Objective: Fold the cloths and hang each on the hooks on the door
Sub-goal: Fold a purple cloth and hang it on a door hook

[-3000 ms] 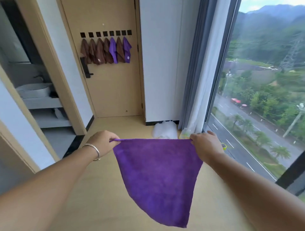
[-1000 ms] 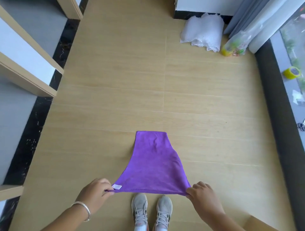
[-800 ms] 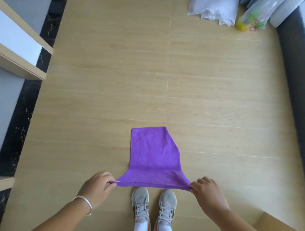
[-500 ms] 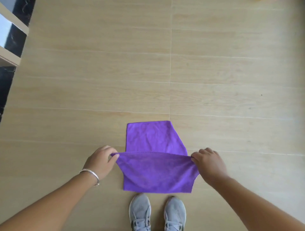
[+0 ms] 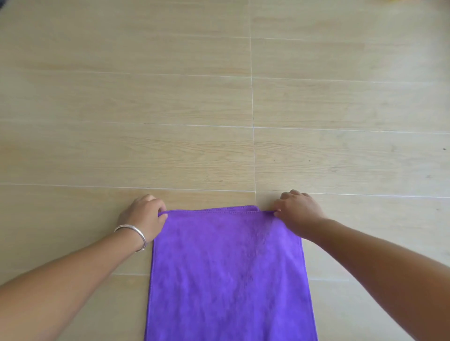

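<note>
A purple cloth (image 5: 229, 272) lies flat on the wooden floor, folded over on itself, its far edges nearly lined up. My left hand (image 5: 143, 216), with a silver bangle on the wrist, pinches the far left corner of the top layer. My right hand (image 5: 297, 211) pinches the far right corner. Both hands sit low at the floor. The cloth's near end runs out of the bottom of the view. The door and its hooks are out of sight.
Light wooden floor planks (image 5: 243, 109) fill the whole view beyond the cloth. A small yellow speck (image 5: 397, 1) shows at the top right edge.
Both hands carried the near edge of the cloth forward over the rest and laid it on the far edge. The camera has dropped closer to the floor, and my shoes have left the view.
</note>
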`<act>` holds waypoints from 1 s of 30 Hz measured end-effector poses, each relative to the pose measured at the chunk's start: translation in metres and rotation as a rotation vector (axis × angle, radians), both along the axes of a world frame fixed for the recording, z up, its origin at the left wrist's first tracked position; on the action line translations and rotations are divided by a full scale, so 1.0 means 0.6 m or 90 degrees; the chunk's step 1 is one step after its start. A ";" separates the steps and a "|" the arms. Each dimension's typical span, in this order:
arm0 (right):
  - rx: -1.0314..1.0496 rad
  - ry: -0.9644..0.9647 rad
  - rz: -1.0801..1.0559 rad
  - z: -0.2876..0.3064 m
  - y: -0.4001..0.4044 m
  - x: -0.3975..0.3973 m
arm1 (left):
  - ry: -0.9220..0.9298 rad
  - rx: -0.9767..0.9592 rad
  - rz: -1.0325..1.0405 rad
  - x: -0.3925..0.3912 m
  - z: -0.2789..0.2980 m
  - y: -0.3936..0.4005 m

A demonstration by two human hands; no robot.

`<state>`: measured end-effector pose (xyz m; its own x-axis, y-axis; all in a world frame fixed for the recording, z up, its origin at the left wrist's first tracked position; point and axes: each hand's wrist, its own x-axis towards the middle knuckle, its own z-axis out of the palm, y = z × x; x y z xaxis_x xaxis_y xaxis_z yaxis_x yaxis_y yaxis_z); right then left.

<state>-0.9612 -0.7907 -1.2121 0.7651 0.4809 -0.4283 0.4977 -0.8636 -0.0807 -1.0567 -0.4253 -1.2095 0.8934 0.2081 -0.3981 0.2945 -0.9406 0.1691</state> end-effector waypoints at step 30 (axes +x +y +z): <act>0.174 0.343 -0.160 0.087 0.043 0.042 | -0.050 0.034 -0.098 0.035 0.006 -0.026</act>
<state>-0.9363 -0.7650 -1.1602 0.5802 0.4621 -0.6707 0.1122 -0.8610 -0.4961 -1.0360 -0.4409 -1.2057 0.9442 0.0850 -0.3181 0.1336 -0.9819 0.1343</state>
